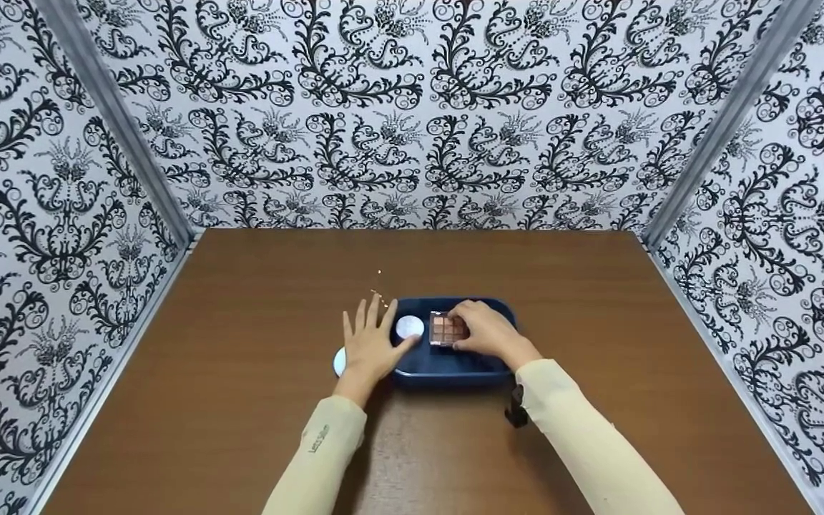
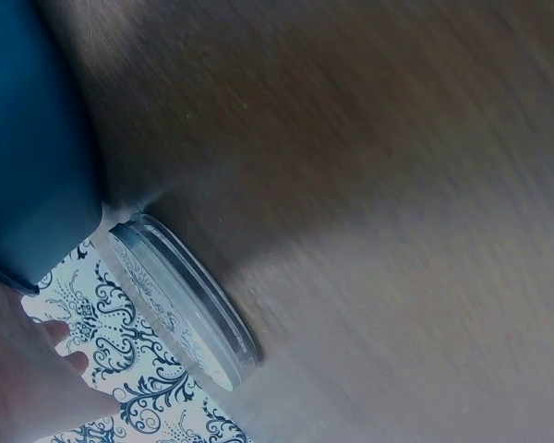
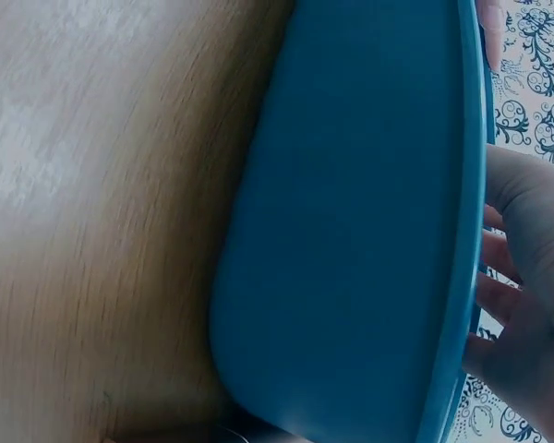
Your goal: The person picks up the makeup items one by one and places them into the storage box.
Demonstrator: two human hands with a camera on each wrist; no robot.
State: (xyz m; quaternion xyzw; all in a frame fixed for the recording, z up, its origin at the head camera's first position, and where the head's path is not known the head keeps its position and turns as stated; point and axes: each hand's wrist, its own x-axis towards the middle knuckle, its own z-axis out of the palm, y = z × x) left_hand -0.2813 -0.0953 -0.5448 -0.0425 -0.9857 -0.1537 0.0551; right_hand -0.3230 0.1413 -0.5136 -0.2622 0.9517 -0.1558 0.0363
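Note:
A blue tray (image 1: 448,374) holds an eyeshadow palette (image 1: 443,330) with several brown and pinkish pans. My right hand (image 1: 489,330) pinches the palette's right side between thumb and fingers, inside the tray. My left hand (image 1: 370,348) spreads its fingers straight over the tray's left edge, holding nothing. Near its thumb, a round white-topped item (image 1: 410,327) sits in the tray. Partly hidden under the left wrist, a second round item (image 1: 340,361) lies on the table; the left wrist view shows it as a round container (image 2: 189,300) with a shiny lid and clear side.
A thin gold chain (image 1: 381,298) lies on the brown table (image 1: 269,286) beyond the left fingertips. A small dark object (image 1: 517,409) shows beside the right sleeve. Patterned walls (image 1: 412,143) close the table in at the back and both sides.

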